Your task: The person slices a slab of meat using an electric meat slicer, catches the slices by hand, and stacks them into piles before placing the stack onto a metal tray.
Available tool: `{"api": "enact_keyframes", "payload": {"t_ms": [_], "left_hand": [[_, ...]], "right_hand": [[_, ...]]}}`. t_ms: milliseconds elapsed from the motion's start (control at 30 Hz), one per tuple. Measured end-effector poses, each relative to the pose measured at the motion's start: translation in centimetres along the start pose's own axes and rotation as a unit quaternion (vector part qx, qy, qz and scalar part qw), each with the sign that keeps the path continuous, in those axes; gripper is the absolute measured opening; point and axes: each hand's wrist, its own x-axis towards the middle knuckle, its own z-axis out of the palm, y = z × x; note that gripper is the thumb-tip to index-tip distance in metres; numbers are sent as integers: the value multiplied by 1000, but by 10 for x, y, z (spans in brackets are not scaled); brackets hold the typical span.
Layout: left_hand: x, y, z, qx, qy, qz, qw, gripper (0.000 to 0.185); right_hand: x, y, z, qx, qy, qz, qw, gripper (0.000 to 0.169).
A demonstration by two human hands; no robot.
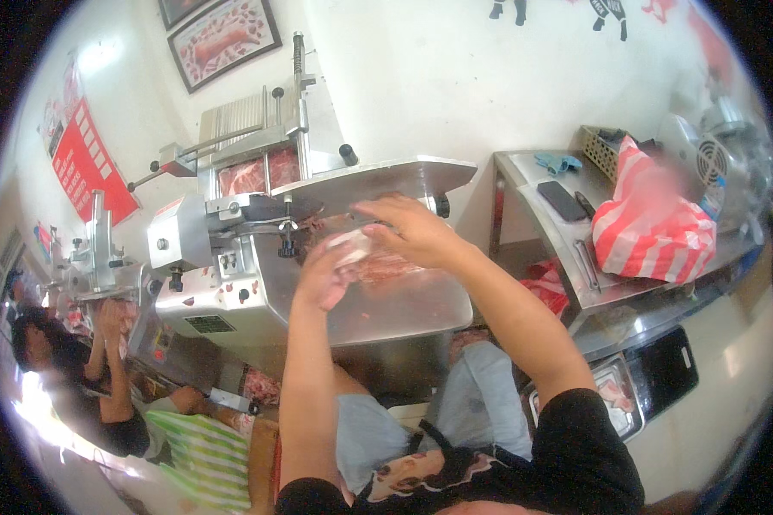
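Observation:
Before me stands a meat slicer (200, 283) with a metal body. A block of red, marbled meat (251, 175) sits in its carriage behind the guard plate (386, 172). Thin slices of meat (386, 269) lie on the slicer's metal receiving tray (412, 309), partly hidden by my hands. My left hand (322, 278) is curled around a small white piece (353, 248), too blurred to name. Over the slices, my right hand (419, 230) is stretched flat, thumb apart from the fingers. Its thumb is close to the white piece; contact is unclear.
On the steel table at right are a phone (562, 200), a wrench (586, 265), blue gloves (557, 163), a basket (599, 151) and a red-striped plastic bag (657, 238). Metal trays (618, 402) sit lower down. At left, another person (84, 386) works at a second slicer (103, 277).

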Motion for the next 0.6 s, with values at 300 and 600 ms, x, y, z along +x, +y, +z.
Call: {"api": "enact_keyframes", "payload": {"t_ms": [300,600], "left_hand": [[44,-13,-47,550,41,72,831,33],[86,25,-50,-263,187,15,947,17]], "right_hand": [[-33,89,-6,-285,-132,200,928,31],[-17,37,9,-245,-269,114,924,42]]}}
